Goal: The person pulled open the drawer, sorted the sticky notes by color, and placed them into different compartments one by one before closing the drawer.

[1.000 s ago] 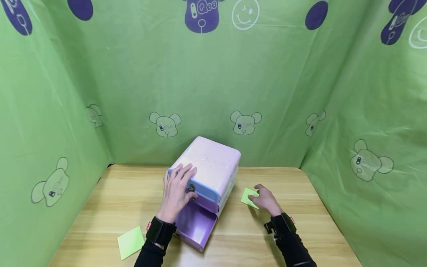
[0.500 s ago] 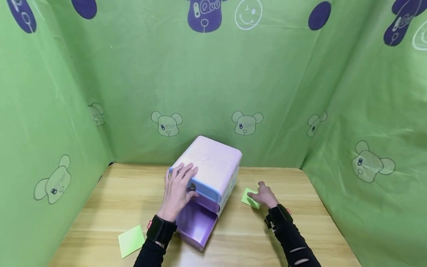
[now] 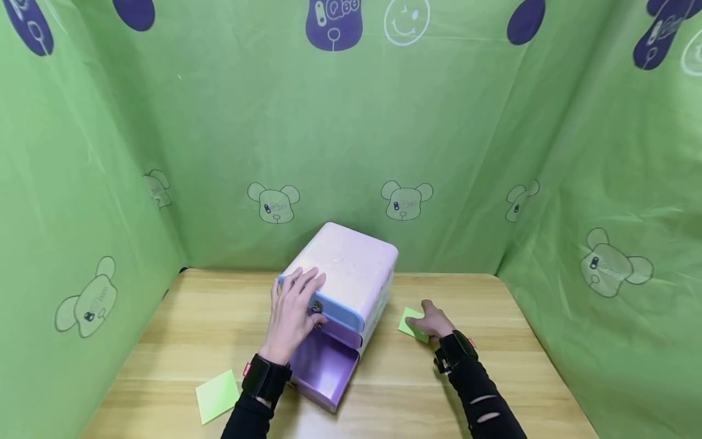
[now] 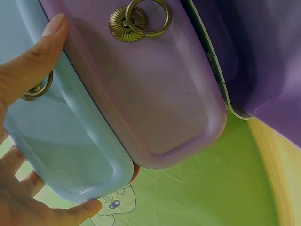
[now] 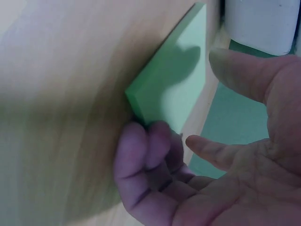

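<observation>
A small drawer cabinet (image 3: 351, 262) with a pinkish top stands angled on the table. My left hand (image 3: 289, 317) rests on its upper front edge: spread fingers lie over the top, and the thumb crosses the blue drawer front (image 4: 70, 136) by a brass ring. Below is a purple drawer front (image 4: 155, 89) with a ring pull (image 4: 149, 19), and the purple lowest drawer (image 3: 323, 369) is pulled out. My right hand (image 3: 436, 321) is at a green sticky-note pad (image 5: 174, 80); its bent fingers meet the pad's edge while the thumb stands apart from it.
Another light green pad of sticky notes (image 3: 217, 396) lies left of my left forearm. The wooden table (image 3: 493, 390) is walled by green printed cloth (image 3: 340, 134) at the back and both sides.
My right hand has shifted slightly and turned at the green pad, which stays on the table. My left hand keeps its place on the cabinet, and the drawers have not moved.
</observation>
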`<state>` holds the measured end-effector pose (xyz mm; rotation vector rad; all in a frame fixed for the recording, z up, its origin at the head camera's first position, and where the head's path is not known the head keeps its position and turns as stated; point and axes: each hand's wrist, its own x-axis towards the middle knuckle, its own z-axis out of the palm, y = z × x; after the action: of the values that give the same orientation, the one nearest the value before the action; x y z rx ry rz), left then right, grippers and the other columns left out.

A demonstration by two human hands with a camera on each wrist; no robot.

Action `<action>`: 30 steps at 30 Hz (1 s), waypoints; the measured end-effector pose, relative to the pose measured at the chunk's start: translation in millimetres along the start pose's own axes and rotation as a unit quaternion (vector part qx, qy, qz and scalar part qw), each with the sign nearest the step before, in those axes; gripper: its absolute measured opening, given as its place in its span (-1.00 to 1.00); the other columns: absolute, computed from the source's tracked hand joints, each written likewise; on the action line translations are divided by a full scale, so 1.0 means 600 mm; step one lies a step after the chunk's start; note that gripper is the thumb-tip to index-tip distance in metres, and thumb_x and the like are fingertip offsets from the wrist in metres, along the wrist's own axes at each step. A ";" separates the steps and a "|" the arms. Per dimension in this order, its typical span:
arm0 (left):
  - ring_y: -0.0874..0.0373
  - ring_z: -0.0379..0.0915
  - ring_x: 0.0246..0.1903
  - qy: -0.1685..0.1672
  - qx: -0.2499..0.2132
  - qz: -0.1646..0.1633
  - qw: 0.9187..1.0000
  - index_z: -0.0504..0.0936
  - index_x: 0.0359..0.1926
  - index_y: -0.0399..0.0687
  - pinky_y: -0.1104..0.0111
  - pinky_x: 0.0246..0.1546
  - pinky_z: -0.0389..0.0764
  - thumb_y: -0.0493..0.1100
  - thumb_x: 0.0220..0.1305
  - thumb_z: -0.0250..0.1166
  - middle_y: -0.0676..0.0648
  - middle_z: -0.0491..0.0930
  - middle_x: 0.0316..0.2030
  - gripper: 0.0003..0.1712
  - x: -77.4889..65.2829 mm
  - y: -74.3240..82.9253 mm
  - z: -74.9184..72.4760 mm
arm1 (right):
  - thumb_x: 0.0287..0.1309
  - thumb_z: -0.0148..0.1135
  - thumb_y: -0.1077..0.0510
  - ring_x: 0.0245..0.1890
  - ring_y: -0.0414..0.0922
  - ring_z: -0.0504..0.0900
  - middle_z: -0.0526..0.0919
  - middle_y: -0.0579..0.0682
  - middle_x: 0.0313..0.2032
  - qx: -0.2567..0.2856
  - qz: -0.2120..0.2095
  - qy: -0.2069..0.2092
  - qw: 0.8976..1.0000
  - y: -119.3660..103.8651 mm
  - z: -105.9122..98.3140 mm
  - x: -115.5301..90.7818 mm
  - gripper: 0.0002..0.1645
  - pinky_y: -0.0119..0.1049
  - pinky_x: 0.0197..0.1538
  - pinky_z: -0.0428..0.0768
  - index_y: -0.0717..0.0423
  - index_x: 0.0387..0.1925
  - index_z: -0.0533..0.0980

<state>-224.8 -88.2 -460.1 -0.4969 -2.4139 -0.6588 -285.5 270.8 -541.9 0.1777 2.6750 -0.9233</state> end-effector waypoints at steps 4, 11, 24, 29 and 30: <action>-0.14 0.34 0.39 -0.003 0.002 0.000 1.000 0.55 0.30 0.12 -0.45 0.39 0.12 -0.04 -0.43 0.71 -0.02 0.52 0.36 0.07 0.001 0.002 0.000 | 0.25 0.31 -0.03 -0.11 0.17 0.59 0.30 0.65 0.29 -0.004 0.006 0.009 1.000 0.010 0.003 0.009 0.00 -0.25 -0.41 0.63 0.44 0.45 0.05; -0.14 0.34 0.38 -0.002 0.003 -0.001 1.000 0.54 0.30 0.11 -0.45 0.40 0.12 -0.04 -0.43 0.71 -0.03 0.52 0.35 0.07 0.001 0.003 0.001 | 0.13 0.43 -0.14 -0.30 0.11 0.54 0.34 0.66 0.13 0.011 0.049 0.026 0.998 0.026 0.003 0.019 0.17 -0.36 -0.50 0.53 0.51 0.35 -0.02; -0.14 0.36 0.38 0.001 0.013 0.000 1.000 0.55 0.29 0.11 -0.43 0.39 0.16 -0.02 -0.46 0.71 -0.03 0.53 0.35 0.08 0.002 0.002 0.002 | 0.08 0.47 -0.16 -0.49 -0.07 0.40 0.22 0.51 -0.02 0.006 0.083 0.028 0.996 0.027 0.006 0.022 -0.03 -0.49 -0.60 0.42 0.52 0.06 0.18; -0.14 0.36 0.37 0.004 0.012 -0.002 1.000 0.55 0.29 0.12 -0.42 0.40 0.16 -0.02 -0.47 0.71 -0.03 0.53 0.35 0.09 0.000 0.001 0.003 | 0.06 0.49 -0.16 -0.54 -0.12 0.38 0.27 0.43 -0.11 0.011 0.085 0.024 0.996 0.025 0.006 0.024 -0.11 -0.50 -0.61 0.41 0.50 -0.03 0.26; -0.14 0.36 0.38 0.004 0.012 -0.003 1.000 0.55 0.29 0.12 -0.42 0.40 0.16 -0.02 -0.47 0.71 -0.03 0.53 0.35 0.09 0.000 0.001 0.003 | 0.06 0.49 -0.16 -0.56 -0.14 0.37 0.31 0.36 -0.17 0.011 0.083 0.022 0.996 0.024 0.007 0.025 -0.14 -0.49 -0.61 0.40 0.48 -0.06 0.28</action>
<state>-225.3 -86.9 -461.2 -0.4754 -2.4139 -0.6336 -295.6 280.1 -558.3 0.4234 2.6429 -0.9071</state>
